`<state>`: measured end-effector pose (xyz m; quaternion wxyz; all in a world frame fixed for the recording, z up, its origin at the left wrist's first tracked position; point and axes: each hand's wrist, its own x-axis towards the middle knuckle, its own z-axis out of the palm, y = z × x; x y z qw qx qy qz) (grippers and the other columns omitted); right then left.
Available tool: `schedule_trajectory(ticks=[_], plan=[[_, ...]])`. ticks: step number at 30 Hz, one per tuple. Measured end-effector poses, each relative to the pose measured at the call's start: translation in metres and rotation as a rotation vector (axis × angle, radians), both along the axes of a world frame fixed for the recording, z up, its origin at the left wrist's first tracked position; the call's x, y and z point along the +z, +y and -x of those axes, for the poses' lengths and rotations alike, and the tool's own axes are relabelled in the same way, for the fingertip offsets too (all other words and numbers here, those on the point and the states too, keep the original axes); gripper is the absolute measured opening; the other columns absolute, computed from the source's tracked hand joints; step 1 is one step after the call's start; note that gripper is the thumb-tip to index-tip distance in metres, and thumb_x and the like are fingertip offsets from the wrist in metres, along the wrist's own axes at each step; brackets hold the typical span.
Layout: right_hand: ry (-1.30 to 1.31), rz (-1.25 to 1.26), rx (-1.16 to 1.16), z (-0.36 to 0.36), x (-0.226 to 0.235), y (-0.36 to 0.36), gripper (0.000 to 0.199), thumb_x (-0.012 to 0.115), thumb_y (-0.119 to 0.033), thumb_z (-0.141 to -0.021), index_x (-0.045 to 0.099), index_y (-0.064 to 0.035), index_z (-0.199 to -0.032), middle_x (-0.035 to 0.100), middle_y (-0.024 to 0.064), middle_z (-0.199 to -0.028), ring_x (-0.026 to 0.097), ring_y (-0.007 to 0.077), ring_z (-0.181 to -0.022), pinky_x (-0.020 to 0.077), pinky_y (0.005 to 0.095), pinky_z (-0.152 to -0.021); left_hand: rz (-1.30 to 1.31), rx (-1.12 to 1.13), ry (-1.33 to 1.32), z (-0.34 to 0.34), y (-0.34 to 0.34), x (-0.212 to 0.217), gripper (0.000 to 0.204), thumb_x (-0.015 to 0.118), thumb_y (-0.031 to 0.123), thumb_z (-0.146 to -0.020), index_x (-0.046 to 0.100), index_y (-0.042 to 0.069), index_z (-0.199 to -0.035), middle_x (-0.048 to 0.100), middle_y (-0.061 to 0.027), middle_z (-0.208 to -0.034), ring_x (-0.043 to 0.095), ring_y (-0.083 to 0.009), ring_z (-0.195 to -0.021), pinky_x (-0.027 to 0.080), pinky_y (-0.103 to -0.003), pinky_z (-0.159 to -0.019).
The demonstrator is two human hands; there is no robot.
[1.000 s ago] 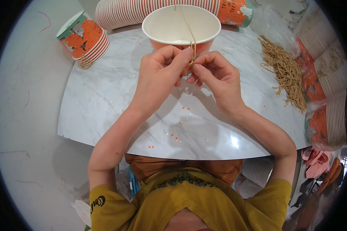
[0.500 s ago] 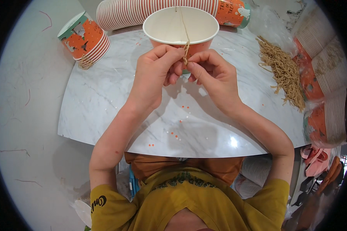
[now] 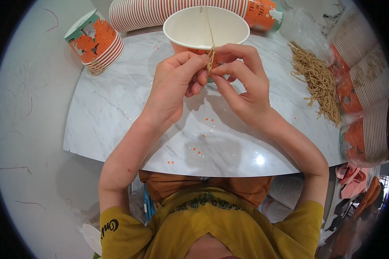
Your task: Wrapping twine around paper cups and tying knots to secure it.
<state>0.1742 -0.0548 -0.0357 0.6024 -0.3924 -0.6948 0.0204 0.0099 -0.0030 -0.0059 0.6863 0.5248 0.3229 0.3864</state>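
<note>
A large paper bucket [image 3: 183, 35], white inside and orange outside, stands on the table in front of me. A thin tan cord [image 3: 211, 32] runs across its open mouth and hangs over the near rim, where it is looped or knotted. My left hand [image 3: 173, 82] pinches the cord beside that knot, thumb against the fingers. Just right of it, the thumb and index finger of my right hand [image 3: 246, 84] come together at the knot's lower end, while its other fingers reach up along the bucket. The fingers partly hide the bucket's front.
Behind the bucket lies a long row of nested buckets [image 3: 138, 15]. A short stack of printed buckets [image 3: 95, 41] sits at the left. On the right are a pile of tan cords [image 3: 317, 82] and bagged bucket stacks [image 3: 365, 73]. Small orange and white dots [image 3: 195, 149] dot the marble-patterned table [image 3: 116, 125].
My right hand's upper fingers have lifted and spread toward the bucket's rim. The bucket has shifted slightly right. My left hand keeps its pinch on the cord.
</note>
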Motion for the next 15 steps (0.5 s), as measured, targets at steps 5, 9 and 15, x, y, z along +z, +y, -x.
schedule_trajectory(ticks=[5,9,15], plan=[[-0.432,-0.297,-0.102,-0.01,0.007,0.007,0.031,0.073,0.01,-0.064,0.065,-0.0029,-0.09,0.066,0.009,-0.112,0.062,0.0261,-0.091,0.0526,0.0314,-0.07,-0.008,-0.008,0.004,0.0,0.0,-0.001,0.021,0.064,0.023,-0.094,0.062,0.01,-0.077,0.059,0.0037,-0.066,0.048,-0.0031,-0.055,0.032,-0.02,-0.05],[-0.474,-0.333,-0.118,-0.014,0.007,0.011,0.032,0.073,0.01,-0.063,0.064,-0.0039,-0.09,0.068,0.0092,-0.105,0.062,0.0263,-0.088,0.0531,0.0329,-0.069,-0.011,-0.008,-0.004,0.0,0.0,-0.002,0.022,0.065,0.023,-0.094,0.062,0.01,-0.077,0.059,0.0039,-0.066,0.048,-0.003,-0.055,0.032,-0.02,-0.05],[-0.539,-0.372,-0.169,-0.021,0.015,0.013,0.029,0.075,0.002,-0.063,0.062,-0.0071,-0.087,0.063,0.0043,-0.093,0.063,0.0237,-0.082,0.0531,0.0324,-0.062,0.004,-0.029,-0.027,-0.001,-0.003,0.0,0.023,0.066,0.024,-0.094,0.061,0.01,-0.077,0.059,0.0032,-0.069,0.047,-0.0032,-0.055,0.031,-0.02,-0.051]])
